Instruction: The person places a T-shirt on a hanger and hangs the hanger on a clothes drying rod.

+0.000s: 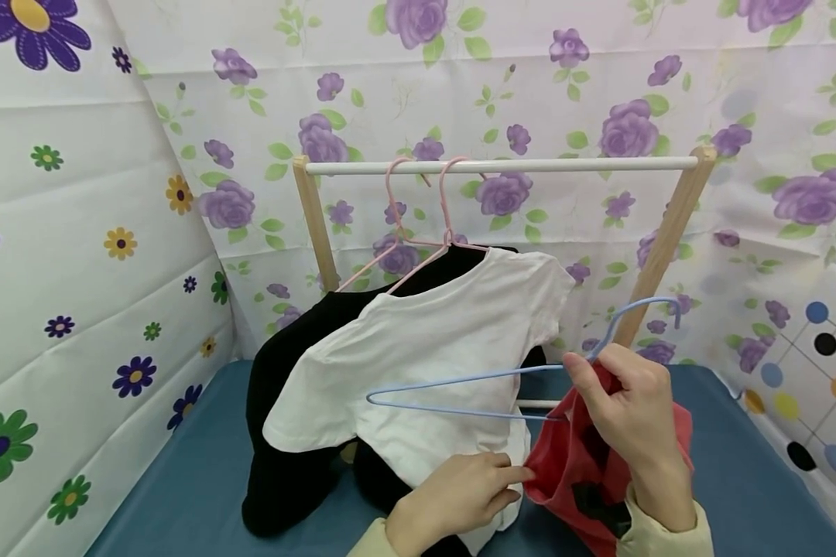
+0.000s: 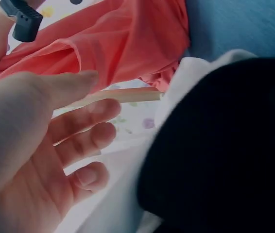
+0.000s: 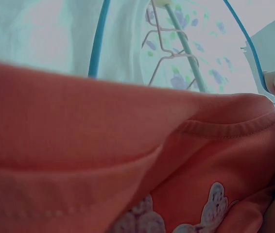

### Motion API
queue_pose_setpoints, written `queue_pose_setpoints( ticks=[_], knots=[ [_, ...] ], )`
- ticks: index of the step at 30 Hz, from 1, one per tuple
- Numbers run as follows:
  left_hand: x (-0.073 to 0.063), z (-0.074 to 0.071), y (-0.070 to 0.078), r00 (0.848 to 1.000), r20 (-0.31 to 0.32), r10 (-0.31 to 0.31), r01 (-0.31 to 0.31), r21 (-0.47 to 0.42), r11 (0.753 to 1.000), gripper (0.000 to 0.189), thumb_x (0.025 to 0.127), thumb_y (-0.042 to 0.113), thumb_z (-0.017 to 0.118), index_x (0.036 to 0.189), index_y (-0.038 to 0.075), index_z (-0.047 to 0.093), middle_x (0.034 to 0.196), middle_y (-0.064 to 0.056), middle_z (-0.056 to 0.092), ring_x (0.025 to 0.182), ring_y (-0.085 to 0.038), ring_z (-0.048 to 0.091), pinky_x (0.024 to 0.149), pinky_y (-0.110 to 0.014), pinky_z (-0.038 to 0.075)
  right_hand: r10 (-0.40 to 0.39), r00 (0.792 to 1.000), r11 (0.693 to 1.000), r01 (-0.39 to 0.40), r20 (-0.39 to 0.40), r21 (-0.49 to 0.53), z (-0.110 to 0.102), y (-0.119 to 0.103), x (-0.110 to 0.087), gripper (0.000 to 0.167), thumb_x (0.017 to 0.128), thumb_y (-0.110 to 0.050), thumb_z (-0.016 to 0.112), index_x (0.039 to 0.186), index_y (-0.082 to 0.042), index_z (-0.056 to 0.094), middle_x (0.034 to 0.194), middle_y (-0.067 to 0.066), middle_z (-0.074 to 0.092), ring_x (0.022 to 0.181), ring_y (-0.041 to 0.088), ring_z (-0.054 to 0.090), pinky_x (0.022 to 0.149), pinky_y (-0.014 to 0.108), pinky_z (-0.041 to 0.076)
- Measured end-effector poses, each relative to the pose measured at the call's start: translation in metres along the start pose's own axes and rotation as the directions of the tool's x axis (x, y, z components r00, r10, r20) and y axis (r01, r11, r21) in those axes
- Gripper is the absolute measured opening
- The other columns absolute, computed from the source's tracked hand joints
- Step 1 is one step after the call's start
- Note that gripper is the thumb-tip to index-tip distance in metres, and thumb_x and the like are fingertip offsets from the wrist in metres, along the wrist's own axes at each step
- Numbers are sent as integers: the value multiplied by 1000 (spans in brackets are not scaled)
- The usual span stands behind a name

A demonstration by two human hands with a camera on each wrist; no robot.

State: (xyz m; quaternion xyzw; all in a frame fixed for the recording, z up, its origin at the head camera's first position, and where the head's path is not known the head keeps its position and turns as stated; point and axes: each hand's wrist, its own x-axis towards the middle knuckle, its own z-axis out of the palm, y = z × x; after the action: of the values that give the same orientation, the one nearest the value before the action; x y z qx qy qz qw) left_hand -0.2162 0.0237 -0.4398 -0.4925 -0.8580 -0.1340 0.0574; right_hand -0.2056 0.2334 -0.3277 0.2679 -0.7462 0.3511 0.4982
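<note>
My right hand (image 1: 630, 394) grips a blue hanger (image 1: 460, 379) just below its hook, together with the bunched top of a red shirt (image 1: 564, 456). One arm of the hanger is inside the shirt's neck opening; the other sticks out leftward, bare. Low at the shirt's left edge, my left hand (image 1: 467, 495) pinches the fabric, its thumb (image 2: 81, 85) against the cloth and the index finger hidden. The remaining fingers are loosely bent. Dark patches show on the shirt in the head view, and pale fluffy shapes (image 3: 215, 204) on its front in the right wrist view.
Behind the hands stands a rack with a white rail (image 1: 564, 165) and wooden legs (image 1: 669, 224). A white T-shirt (image 1: 432, 356) and a black garment (image 1: 279, 402) hang there on pink hangers (image 1: 446, 201). Below lies a blue surface (image 1: 174, 480), with flowered sheets (image 1: 460, 85) around it.
</note>
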Motion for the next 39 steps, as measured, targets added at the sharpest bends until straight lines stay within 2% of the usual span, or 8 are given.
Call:
queue_pose_setpoints(
  ticks=[6,12,15,19,25,28,35,39],
  knots=[
    [1,2,-4,992,-119,-28,34,47,998,21,92,22,71,113,23,73,89,14,65,70,4,51,67,-6,39,1,1000,1000,0,-8,9,-5,6,-1,49,91,-27,71,55,-19,38,56,-9,29,49,0,25,45,15,18],
    [-2,0,-11,972,-231,37,-11,114,993,15,93,22,69,107,25,75,90,14,66,78,3,56,72,-7,42,3,1000,1000,-3,-17,19,-10,8,-2,50,90,-21,72,55,-18,36,56,-9,28,49,-1,23,45,16,17],
    [-4,-4,-15,960,-274,49,-10,142,990,12,95,22,67,105,23,74,91,12,64,80,0,57,72,-9,43,13,1000,1000,-12,-25,18,-12,8,-1,50,89,-18,72,55,-18,36,56,-8,28,49,-1,23,46,15,17],
    [-10,-12,-26,945,-325,22,27,144,989,9,99,21,61,102,20,69,94,9,62,85,-6,59,71,-17,47,33,999,999,-33,-35,9,-17,8,-1,48,88,-15,73,55,-18,39,55,-9,29,48,-1,24,46,15,18],
    [-21,-27,-44,930,-360,-74,99,53,994,14,103,21,52,106,20,65,106,8,65,101,-8,61,81,-23,49,57,998,998,-57,-41,-8,-25,11,-1,47,87,-13,74,54,-18,42,54,-8,31,47,-1,25,45,14,19],
    [-25,-34,-49,918,-390,-77,101,41,994,14,104,20,52,108,20,64,108,8,65,104,-8,61,84,-25,49,63,997,998,-64,-41,-25,-29,14,-2,47,87,-14,74,53,-19,42,54,-9,31,47,-1,25,45,14,18],
    [-35,-50,-57,872,-487,-36,78,66,995,11,100,15,57,108,15,65,103,5,66,98,-11,62,81,-28,50,62,998,997,-63,-33,-37,-34,22,-3,50,86,-13,74,52,-20,38,53,-8,29,47,-1,23,43,15,17],
    [-40,-58,-60,853,-519,-49,99,69,993,12,99,15,59,109,14,66,101,4,66,97,-12,64,80,-30,51,56,998,996,-58,-28,-61,-35,28,-4,50,87,-16,75,53,-20,39,54,-9,29,47,-1,23,44,15,17]
  ],
)
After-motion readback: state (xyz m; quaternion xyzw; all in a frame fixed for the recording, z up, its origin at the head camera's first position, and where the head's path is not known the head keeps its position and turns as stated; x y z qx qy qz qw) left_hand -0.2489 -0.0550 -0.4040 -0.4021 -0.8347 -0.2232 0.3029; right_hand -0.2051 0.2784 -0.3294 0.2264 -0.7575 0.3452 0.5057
